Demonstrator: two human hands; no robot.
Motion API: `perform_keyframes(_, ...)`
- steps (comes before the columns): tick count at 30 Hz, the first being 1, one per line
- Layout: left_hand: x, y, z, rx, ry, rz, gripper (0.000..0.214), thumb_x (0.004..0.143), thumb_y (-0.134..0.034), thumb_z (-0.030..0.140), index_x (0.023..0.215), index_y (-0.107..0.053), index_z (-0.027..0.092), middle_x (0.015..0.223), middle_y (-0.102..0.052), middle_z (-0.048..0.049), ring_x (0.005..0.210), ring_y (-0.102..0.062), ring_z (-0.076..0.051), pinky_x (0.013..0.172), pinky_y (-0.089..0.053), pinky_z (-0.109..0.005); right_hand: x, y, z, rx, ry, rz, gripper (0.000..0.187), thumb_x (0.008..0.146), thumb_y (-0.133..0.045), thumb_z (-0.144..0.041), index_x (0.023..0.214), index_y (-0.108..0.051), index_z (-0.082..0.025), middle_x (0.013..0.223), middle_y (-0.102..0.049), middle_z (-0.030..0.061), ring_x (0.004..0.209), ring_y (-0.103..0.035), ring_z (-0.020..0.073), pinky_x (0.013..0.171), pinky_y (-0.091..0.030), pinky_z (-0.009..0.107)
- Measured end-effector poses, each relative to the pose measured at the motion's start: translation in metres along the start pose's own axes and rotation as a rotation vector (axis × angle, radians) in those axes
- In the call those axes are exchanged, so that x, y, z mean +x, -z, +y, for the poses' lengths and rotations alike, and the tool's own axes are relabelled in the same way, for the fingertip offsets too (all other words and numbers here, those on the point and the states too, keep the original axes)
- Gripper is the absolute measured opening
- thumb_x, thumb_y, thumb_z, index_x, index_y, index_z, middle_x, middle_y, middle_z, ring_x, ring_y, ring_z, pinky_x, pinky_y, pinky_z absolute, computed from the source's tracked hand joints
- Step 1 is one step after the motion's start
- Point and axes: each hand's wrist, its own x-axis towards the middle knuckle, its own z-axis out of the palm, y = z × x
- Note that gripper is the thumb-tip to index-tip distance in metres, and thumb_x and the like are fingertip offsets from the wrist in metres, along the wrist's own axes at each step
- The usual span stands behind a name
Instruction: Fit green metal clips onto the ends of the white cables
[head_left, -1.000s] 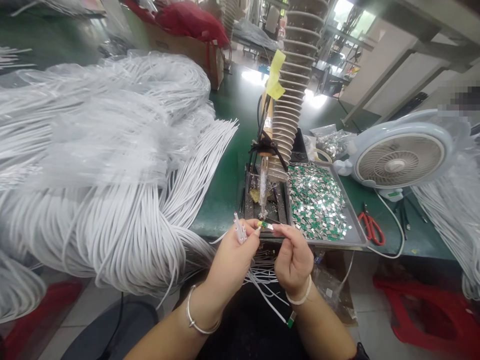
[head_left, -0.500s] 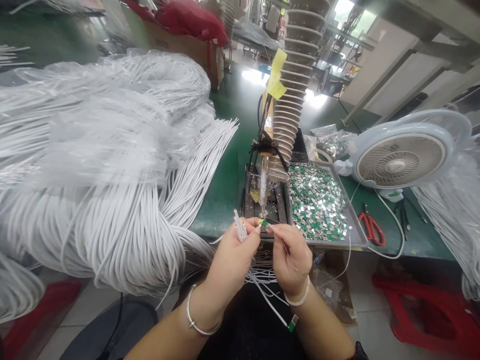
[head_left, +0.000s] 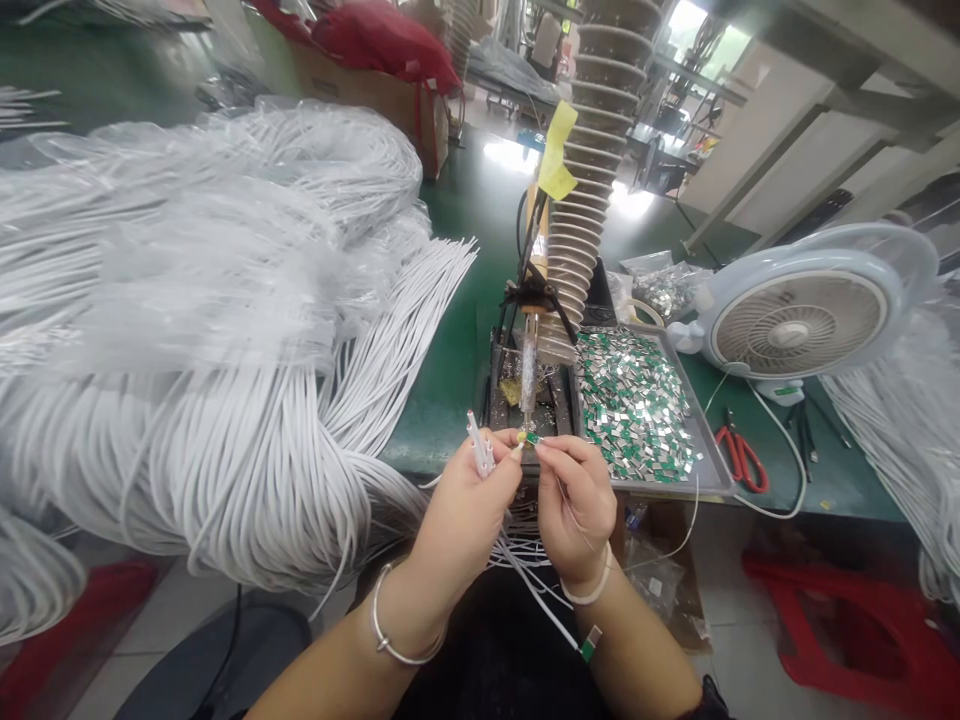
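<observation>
Workshop: a green bench (head_left: 442,400) runs ahead, with a heaped bundle of white cable (head_left: 187,430) along its left side, a desk fan (head_left: 787,325) towards its right and a ribbed white duct (head_left: 592,170) rising behind the work.

Soldering station: a soldering iron (head_left: 529,375) stands clamped point-down near the bench's front edge, below a yellow note (head_left: 555,165) taped to its mount.

Parts tray: a metal tray (head_left: 712,470) just right of the iron holds loose green-and-silver circuit pieces (head_left: 634,405). Red-handled scissors (head_left: 741,458) lie to the right of it.

Left hand (head_left: 465,510): fingers curled closed around white cable ends (head_left: 480,455), which stick up past the knuckles.

Right hand (head_left: 577,510): thumb and forefinger pressed together, pinching a small green piece (head_left: 531,438); the other fingers are curled loosely.

Piece location: between the two hands, just under the iron's tip, over the bench's front edge. Whether the left thumb touches it cannot be told.

Step in hand (judged): placing the small piece by hand close beneath the iron.

Next move (judged): calls for a steady pinch, as the piece is tiny and the tip very near.

Change from earlier frame: the right hand sits slightly nearer the left.
</observation>
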Motion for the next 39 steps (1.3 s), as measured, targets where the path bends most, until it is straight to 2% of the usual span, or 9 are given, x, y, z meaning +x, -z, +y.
perform_keyframes(16,0.0005,-0.0005,0.0071,0.059,-0.049,0.005,0.016,0.071,-0.059,0.026,0.061,-0.048,0.021,0.066,-0.059,-0.001,0.058,-0.052,-0.012,0.056,-0.042,-0.024,0.0038,-0.0013,-0.0015,-0.001,0.018,0.017,0.036,0.081,-0.051,0.0,0.108,-0.06,-0.021,0.095,-0.058,0.0071,0.088,-0.06,0.017,0.075,-0.056,0.034)
perform_keyframes(27,0.0004,0.0007,0.0065,-0.053,-0.005,-0.074,0.019,0.077,-0.055,0.022,0.063,-0.043,0.02,0.062,-0.05,0.0056,0.048,-0.037,-0.007,0.054,-0.035,-0.022,0.0061,-0.0018,-0.0026,-0.027,0.024,0.013,0.034,0.083,-0.049,-0.003,0.108,-0.059,-0.023,0.095,-0.058,0.0071,0.087,-0.061,0.0171,0.073,-0.057,0.035)
perform_keyframes(33,0.0008,0.0012,0.0046,0.013,-0.025,-0.042,0.018,0.074,-0.057,0.024,0.061,-0.046,0.02,0.066,-0.057,0.0014,0.054,-0.047,-0.01,0.057,-0.039,-0.024,0.0046,-0.0019,-0.0013,-0.01,0.022,0.017,0.032,0.082,-0.049,-0.003,0.107,-0.058,-0.022,0.093,-0.059,0.0075,0.087,-0.061,0.018,0.073,-0.056,0.036)
perform_keyframes(36,0.001,0.0019,0.0025,0.052,-0.038,-0.018,0.017,0.073,-0.058,0.025,0.061,-0.047,0.02,0.077,-0.061,-0.0023,0.061,-0.052,-0.012,0.06,-0.042,-0.026,0.0024,-0.0006,0.0003,0.011,0.004,0.011,0.032,0.083,-0.046,-0.002,0.107,-0.056,-0.021,0.091,-0.061,0.0071,0.085,-0.061,0.0179,0.072,-0.055,0.036)
perform_keyframes(39,0.001,0.004,0.0008,0.058,-0.046,-0.048,0.015,0.074,-0.058,0.023,0.063,-0.048,0.019,0.087,-0.061,-0.0039,0.072,-0.056,-0.014,0.067,-0.044,-0.027,0.0009,0.0019,0.0007,0.034,-0.051,-0.018,0.032,0.085,-0.041,-0.002,0.107,-0.055,-0.021,0.088,-0.06,0.0062,0.081,-0.06,0.0169,0.071,-0.054,0.036)
